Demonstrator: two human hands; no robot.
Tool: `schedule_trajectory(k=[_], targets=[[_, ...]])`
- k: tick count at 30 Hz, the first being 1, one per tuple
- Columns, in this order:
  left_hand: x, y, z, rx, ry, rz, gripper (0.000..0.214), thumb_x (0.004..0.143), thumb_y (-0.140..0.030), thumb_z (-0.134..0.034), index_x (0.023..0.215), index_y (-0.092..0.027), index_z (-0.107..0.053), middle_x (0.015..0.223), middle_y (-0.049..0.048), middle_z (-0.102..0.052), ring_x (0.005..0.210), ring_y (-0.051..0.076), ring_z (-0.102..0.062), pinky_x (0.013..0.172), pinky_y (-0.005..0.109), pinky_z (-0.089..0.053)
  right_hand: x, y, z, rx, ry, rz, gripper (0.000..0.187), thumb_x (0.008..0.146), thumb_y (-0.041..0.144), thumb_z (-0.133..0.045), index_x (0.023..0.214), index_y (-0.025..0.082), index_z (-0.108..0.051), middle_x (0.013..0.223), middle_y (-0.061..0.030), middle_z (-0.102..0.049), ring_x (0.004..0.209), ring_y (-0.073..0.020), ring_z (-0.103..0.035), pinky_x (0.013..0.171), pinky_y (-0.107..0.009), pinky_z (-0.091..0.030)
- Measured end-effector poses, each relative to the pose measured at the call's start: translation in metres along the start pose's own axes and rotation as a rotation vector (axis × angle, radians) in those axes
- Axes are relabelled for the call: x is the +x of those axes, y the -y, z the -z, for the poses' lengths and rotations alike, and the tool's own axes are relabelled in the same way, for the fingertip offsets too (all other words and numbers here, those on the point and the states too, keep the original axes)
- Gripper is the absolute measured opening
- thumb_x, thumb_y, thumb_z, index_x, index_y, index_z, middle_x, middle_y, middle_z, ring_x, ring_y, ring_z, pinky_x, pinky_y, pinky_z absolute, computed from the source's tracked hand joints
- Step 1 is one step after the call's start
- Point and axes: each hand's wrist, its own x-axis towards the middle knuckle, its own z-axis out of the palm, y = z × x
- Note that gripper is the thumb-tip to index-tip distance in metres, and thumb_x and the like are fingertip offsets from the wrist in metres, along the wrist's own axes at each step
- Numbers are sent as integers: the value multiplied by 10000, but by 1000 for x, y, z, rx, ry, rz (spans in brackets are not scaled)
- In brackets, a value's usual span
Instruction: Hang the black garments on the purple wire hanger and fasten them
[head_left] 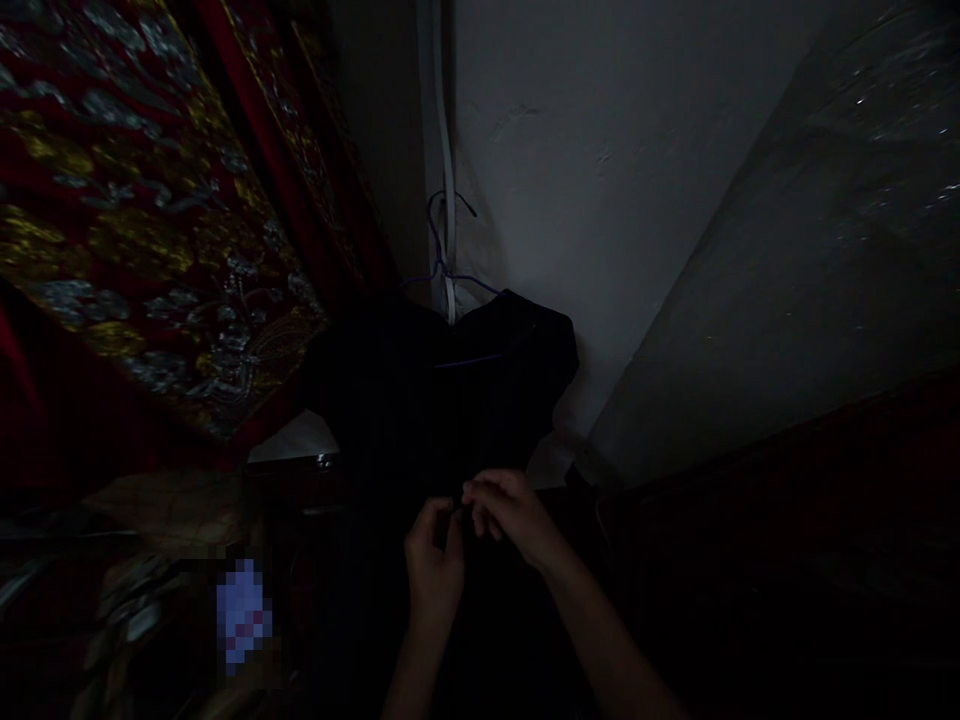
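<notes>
A dark short-sleeved garment [442, 400] hangs by its shoulders from a thin wire hanger [440, 262] against the wall. In front of its lower middle, my left hand [435, 560] is closed with thumb and fingertips bent toward each other. My right hand [510, 508] meets it from the right, its thumb and forefinger pinched together close to the left fingertips. Both hands appear to be at the front of the garment. Whatever lies between the fingers is too small and dark to make out.
At the left hangs a red cloth [150, 220] with gold and silver decoration. A pale strip or cable [444, 130] runs down the grey wall [600, 130]. Plastic-like sheeting [840, 240] covers the right side. Piled items and a blurred blue object [244, 610] lie lower left.
</notes>
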Motion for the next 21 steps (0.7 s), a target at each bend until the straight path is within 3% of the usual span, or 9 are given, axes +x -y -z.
schedule_trajectory(k=[2,5,8,11,13,15,19,21], targets=[[1,0,-5,27,-3,-40,68,918,-242,-541,880,-203,-583,807,9,-617,771,169,-620,718,260,-485,15,31,2,54,-55,54,360,750,517,-662,698,161,-643,436,23,-555,341,-78,-413,370,-207,-254],[1,4,-16,115,-1,-91,41,902,-202,-534,861,-209,-534,781,-3,-574,738,161,-592,690,250,-455,44,97,6,121,-140,202,321,733,463,-706,680,152,-648,436,30,-556,329,-56,-383,354,-194,-241],[1,10,-24,177,87,-100,68,891,-168,-514,838,-208,-530,764,-2,-574,713,161,-588,672,252,-443,65,157,9,154,-241,389,259,789,368,-697,674,147,-625,461,29,-572,336,-43,-391,354,-177,-254],[11,1,-19,205,209,-73,74,865,-145,-536,827,-202,-566,766,8,-612,702,171,-608,669,267,-456,69,178,10,117,-208,443,248,856,332,-654,696,148,-608,476,27,-588,336,-37,-403,352,-164,-264],[28,-20,-8,214,256,-82,71,838,-154,-601,889,-198,-624,838,30,-671,773,193,-654,727,292,-489,64,173,9,74,-156,441,276,881,383,-647,727,158,-603,475,33,-587,326,-40,-408,346,-163,-260],[53,-55,7,183,227,-154,173,851,-214,-660,1023,-205,-662,947,50,-706,899,211,-681,828,318,-510,58,163,10,35,-121,453,317,885,453,-647,753,168,-605,476,41,-586,327,-44,-419,347,-165,-263],[115,-139,27,130,-18,-519,343,950,-259,-594,1291,-224,-614,1026,44,-678,897,164,-644,857,298,-497,49,160,13,-47,-110,544,358,881,515,-636,757,181,-605,483,50,-578,349,-52,-443,370,-175,-298],[141,-171,28,230,18,-696,300,958,-245,-590,1248,-198,-646,974,34,-678,854,153,-625,816,279,-482,48,165,15,-88,-112,602,353,898,510,-612,761,184,-602,495,53,-577,358,-53,-443,387,-183,-310]])
